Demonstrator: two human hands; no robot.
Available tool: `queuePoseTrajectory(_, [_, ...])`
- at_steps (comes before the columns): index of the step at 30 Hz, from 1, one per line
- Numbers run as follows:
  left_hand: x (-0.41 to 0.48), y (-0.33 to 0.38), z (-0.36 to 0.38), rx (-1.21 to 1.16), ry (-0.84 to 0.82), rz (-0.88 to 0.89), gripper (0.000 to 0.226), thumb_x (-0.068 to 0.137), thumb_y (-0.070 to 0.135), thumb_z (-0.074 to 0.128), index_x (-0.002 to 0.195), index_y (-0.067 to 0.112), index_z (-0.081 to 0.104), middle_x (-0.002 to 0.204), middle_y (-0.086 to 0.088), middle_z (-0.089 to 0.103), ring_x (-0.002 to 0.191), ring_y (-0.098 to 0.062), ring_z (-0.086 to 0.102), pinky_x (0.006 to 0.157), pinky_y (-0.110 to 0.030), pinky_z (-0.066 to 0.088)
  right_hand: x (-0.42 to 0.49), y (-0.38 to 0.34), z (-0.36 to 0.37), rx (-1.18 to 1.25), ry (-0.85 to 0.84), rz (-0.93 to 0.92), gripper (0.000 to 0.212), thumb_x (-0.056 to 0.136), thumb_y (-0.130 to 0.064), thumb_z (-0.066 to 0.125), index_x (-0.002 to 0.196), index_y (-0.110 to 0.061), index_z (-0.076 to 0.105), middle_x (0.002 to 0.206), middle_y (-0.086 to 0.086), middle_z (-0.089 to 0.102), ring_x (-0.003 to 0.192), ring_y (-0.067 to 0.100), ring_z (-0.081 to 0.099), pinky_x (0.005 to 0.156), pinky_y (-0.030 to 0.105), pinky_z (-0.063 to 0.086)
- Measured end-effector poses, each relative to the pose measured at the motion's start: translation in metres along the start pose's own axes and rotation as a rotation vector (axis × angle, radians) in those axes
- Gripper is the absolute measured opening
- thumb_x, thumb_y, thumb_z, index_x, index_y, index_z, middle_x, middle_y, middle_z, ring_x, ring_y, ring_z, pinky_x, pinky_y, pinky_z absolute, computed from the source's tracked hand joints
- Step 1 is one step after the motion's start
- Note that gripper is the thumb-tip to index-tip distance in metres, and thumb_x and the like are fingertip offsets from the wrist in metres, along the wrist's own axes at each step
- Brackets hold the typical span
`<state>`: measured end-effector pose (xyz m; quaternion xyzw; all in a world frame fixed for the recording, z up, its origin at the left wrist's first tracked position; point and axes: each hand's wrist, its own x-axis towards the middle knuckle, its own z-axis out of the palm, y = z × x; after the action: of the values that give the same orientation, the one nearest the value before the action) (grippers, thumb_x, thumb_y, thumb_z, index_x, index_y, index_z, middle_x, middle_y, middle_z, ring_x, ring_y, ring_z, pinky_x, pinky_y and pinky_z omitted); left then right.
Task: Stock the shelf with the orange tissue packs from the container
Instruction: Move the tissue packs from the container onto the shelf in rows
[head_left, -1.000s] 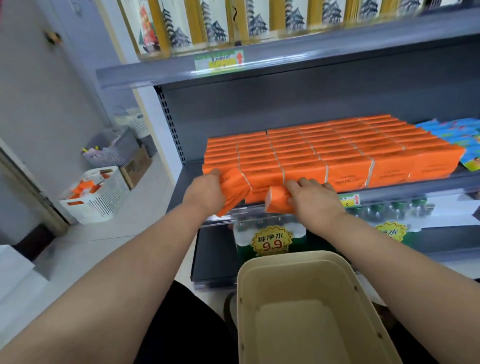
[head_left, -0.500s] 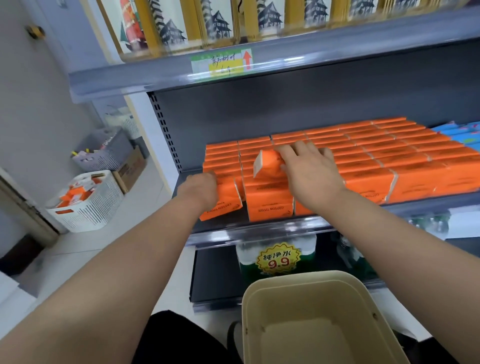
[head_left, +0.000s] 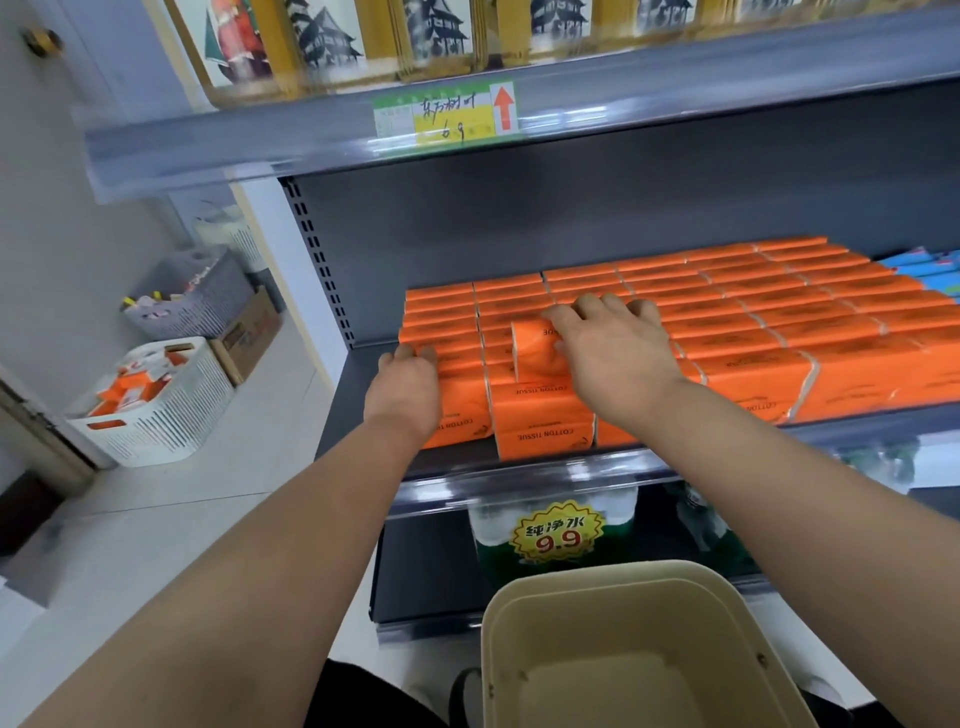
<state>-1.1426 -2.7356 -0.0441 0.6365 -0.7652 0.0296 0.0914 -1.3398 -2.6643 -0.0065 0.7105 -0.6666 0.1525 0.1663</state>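
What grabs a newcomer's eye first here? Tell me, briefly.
The block of orange tissue packs filling the middle shelf grabs the eye first. On top of it, the right hand grips one loose pack, while the left hand holds the front corner pack. Below, a beige container sits at the bottom edge, under a yellow price sticker.

Two hands: left hand (head_left: 408, 392), right hand (head_left: 621, 364). One beige container (head_left: 613, 574). Dozens of orange tissue packs (head_left: 779, 332), too many to count. Two baskets: white basket (head_left: 171, 415), grey basket (head_left: 208, 306). One cardboard box (head_left: 249, 338)
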Motion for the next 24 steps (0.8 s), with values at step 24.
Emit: queuePoseTrajectory(24, [-0.037, -0.074, -0.02, -0.336, 0.122, -0.14, 0.053, 0.083, -0.009, 0.048, 0.134, 0.007, 0.045, 0.131, -0.013, 0.047, 0.118, -0.029, 0.048, 0.09, -0.037, 0.043, 0.026, -0.115, 0.043, 0.183, -0.296, -0.267, 0.035, 0.1, -0.024, 0.044, 0.134, -0.02, 0.046, 0.126, 0.007, 0.052, 0.122, 0.026, 0.046, 0.102, 0.044, 0.032])
